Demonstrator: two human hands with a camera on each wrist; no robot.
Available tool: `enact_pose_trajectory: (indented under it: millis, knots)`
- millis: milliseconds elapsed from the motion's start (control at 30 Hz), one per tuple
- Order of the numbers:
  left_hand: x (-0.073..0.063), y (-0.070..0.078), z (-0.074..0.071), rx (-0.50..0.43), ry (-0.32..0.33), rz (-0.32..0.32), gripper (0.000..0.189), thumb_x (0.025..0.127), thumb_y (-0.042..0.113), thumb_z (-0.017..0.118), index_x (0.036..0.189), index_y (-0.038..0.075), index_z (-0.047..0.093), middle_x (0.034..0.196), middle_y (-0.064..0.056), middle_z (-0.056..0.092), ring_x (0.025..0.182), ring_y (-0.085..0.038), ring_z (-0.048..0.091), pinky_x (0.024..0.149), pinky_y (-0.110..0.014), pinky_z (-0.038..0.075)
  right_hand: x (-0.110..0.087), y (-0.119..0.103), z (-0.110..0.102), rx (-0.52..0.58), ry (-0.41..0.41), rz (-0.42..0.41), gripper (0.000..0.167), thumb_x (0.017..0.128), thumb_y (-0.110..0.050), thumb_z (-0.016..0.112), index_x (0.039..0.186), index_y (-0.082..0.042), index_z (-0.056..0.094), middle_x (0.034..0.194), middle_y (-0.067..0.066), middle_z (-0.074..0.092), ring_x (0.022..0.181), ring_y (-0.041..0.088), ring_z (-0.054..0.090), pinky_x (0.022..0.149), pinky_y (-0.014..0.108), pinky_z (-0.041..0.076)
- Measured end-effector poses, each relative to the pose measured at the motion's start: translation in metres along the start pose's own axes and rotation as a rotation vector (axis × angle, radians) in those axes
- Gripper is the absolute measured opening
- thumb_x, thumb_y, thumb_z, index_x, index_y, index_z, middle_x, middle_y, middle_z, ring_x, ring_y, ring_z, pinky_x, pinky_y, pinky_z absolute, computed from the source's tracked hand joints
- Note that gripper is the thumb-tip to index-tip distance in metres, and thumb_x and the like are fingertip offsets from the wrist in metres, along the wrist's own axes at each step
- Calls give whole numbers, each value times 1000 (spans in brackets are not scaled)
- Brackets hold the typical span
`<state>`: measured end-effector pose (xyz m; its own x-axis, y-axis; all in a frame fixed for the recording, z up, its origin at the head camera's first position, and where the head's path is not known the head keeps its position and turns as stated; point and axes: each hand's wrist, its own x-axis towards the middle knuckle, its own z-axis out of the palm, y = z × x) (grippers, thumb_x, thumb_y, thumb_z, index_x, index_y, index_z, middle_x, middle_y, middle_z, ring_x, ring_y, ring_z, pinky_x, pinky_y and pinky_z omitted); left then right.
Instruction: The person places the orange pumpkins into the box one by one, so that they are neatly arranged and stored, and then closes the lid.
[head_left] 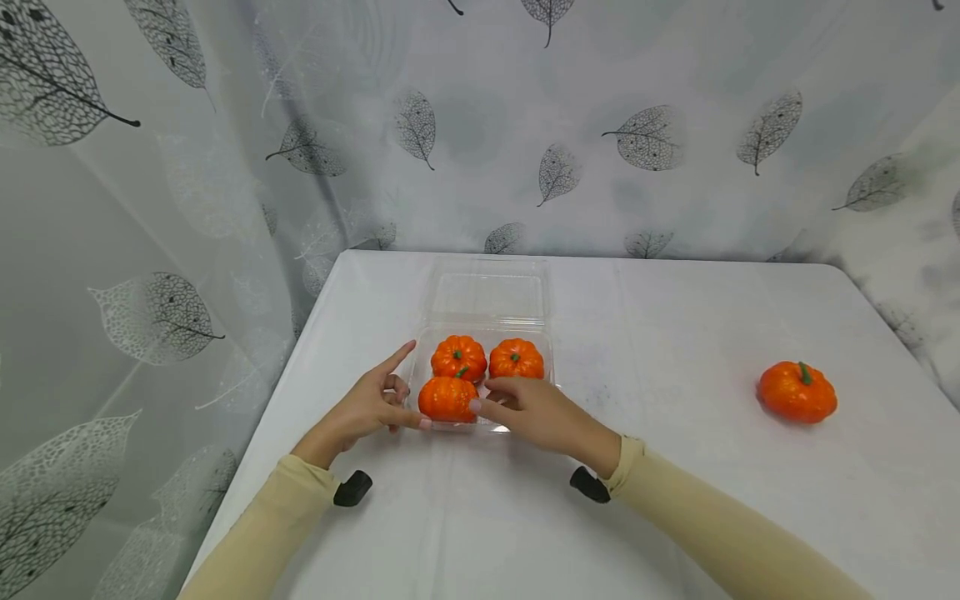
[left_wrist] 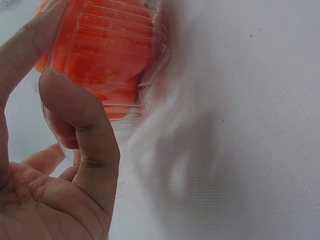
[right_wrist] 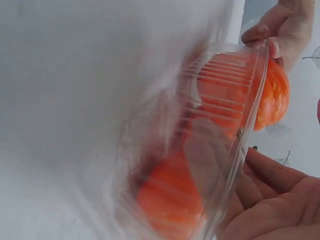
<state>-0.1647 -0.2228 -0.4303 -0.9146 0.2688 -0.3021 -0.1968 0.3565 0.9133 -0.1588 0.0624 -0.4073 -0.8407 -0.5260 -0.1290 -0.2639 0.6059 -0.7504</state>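
Bright, even, diffuse light; faint shadows. Head view sharp, edges bowed. Both wrist views blurred, too close for focus.

White table (head_left: 675, 350) stands in a corner. Pale curtains (head_left: 225, 167) printed with grey skeletal leaves hang behind and at both sides. Lighting even, diffuse.
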Motion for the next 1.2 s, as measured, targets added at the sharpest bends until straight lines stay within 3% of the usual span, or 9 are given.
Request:
enact_pose_trajectory:
  millis: [233, 467, 633, 767, 1000, 1200]
  knots:
    - [1, 1, 0, 4, 4, -3, 119, 70, 9, 93, 162, 32, 22, 90, -11, 43, 63, -20, 43, 55, -33, 51, -24, 9, -11, 22, 86, -186, 60, 95, -52, 66, 141, -14, 59, 136, -4, 61, 119, 17, 61, 102, 41, 48]
    - [1, 0, -1, 11, 1, 0, 119, 70, 10, 93, 162, 32, 22, 89, -11, 43, 62, -19, 44, 55, -33, 50, -46, 24, -25, -29, 252, -361, 53, 92, -41, 75, 138, -19, 61, 132, -7, 62, 123, 15, 58, 104, 41, 46]
    - [2, 0, -1, 11, -2, -1, 118, 71, 9, 93, 163, 31, 22, 89, -10, 43, 63, -19, 45, 55, -33, 50, -63, 45, -34, -89, 411, -440, 56, 85, -25, 85, 136, -19, 62, 129, -6, 63, 121, 14, 58, 104, 31, 46]
    - [2, 0, -1, 7, -1, -6, 118, 71, 8, 92, 162, 32, 22, 89, -10, 43, 64, -20, 45, 56, -33, 50, -77, 64, -44, -102, 484, -425, 61, 79, -17, 88, 135, -19, 63, 128, -6, 63, 120, 16, 58, 105, 23, 42]
    - [0, 0, -1, 4, -1, -12, 118, 71, 9, 92, 162, 32, 22, 89, -10, 42, 64, -20, 45, 56, -33, 50, -100, 97, -61, -187, 597, -324, 67, 73, -10, 92, 134, -15, 64, 129, -3, 63, 120, 15, 57, 104, 13, 36]
    - [0, 0, -2, 3, -1, -11, 117, 71, 8, 92, 163, 31, 22, 89, -10, 42, 64, -19, 44, 56, -33, 50, -122, 121, -81, -223, 694, -255, 73, 67, -6, 95, 133, -13, 65, 129, 2, 63, 121, 7, 53, 104, 11, 33]
